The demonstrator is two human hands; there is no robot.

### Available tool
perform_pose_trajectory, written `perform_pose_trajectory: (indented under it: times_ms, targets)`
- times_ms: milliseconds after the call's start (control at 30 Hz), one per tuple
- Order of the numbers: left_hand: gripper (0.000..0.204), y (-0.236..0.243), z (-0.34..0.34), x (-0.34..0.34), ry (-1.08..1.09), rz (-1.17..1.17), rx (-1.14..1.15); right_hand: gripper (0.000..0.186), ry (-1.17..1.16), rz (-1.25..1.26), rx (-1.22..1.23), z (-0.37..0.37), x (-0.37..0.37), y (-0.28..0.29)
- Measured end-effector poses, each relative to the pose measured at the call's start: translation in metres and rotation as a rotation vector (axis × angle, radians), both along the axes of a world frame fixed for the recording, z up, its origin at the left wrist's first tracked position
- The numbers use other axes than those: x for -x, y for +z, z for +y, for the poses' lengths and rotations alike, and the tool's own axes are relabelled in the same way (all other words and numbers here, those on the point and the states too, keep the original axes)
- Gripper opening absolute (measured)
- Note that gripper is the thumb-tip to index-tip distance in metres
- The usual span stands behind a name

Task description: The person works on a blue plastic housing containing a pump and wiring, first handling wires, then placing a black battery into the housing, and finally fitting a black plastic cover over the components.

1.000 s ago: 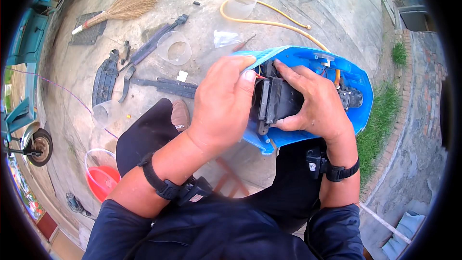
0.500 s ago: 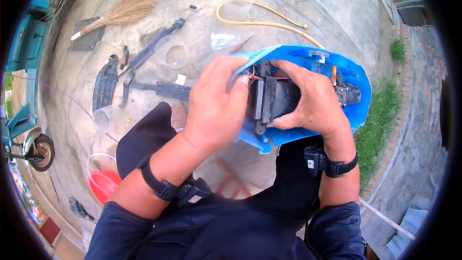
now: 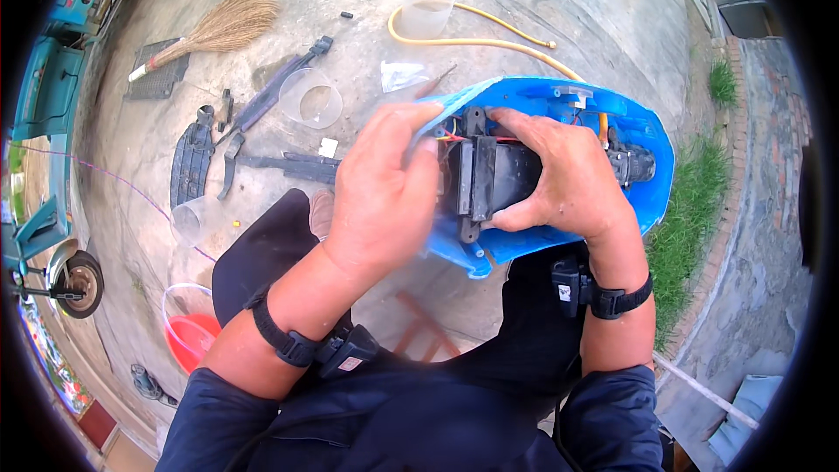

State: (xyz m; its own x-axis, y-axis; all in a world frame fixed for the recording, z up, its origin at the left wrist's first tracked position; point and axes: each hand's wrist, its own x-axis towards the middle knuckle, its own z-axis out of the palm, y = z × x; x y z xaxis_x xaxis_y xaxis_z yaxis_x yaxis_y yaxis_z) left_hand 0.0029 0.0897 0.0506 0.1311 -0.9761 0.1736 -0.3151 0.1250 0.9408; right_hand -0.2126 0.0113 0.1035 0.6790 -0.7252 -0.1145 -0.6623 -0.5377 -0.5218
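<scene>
A blue plastic casing [image 3: 603,98] lies tilted over my lap with its hollow side up. At the casing's left edge my left hand [image 3: 384,179] is closed, thumb against the rim, its fingertips partly hidden. My right hand [image 3: 568,179] spans a black box-shaped block [image 3: 516,170] inside the casing, thumb on the near side and fingers on the far side. A black ribbed bracket [image 3: 474,179] crosses the block's left end. Thin red and yellow wires run beside it. Right of my hand sits a black pump-like unit [image 3: 631,164], with a yellow hose [image 3: 516,45] leading out of the casing.
On the concrete lie black plastic strips [image 3: 284,164], a black ribbed part [image 3: 190,157], a clear round container [image 3: 310,98], a plastic bag [image 3: 404,76] and a straw broom [image 3: 232,19]. A red bucket [image 3: 188,341] stands at left. Grass [image 3: 690,218] and a brick edge run along the right.
My left hand has shifted slightly left at the casing's edge, and the casing has tipped a little. My right hand stays around the black block.
</scene>
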Motion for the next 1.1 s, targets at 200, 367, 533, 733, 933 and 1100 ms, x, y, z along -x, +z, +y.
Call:
perform_pose_trajectory:
  times_ms: [200,367,533,733,933,1100]
  targets:
    - [0.030,0.001,0.000,-0.002,-0.008,-0.002,0.004,0.099,-0.015,-0.026,-0.012,0.002,-0.001,-0.001]
    - [0.030,0.000,0.004,-0.005,-0.026,-0.004,-0.018,0.100,-0.025,0.036,-0.003,0.006,-0.006,0.002]
    - [0.030,0.001,0.006,-0.006,-0.028,0.010,-0.034,0.101,-0.014,0.020,0.043,0.013,-0.003,-0.003]
    - [0.030,0.000,0.004,-0.011,-0.067,0.100,-0.066,0.102,-0.009,-0.010,0.080,0.015,0.000,-0.008]
    - [0.032,-0.001,0.003,-0.012,-0.087,0.093,-0.087,0.093,0.002,-0.048,0.105,0.015,0.001,-0.010]
    - [0.032,0.004,0.004,-0.010,-0.062,0.164,-0.159,0.100,-0.008,-0.043,0.108,0.015,0.001,-0.011]
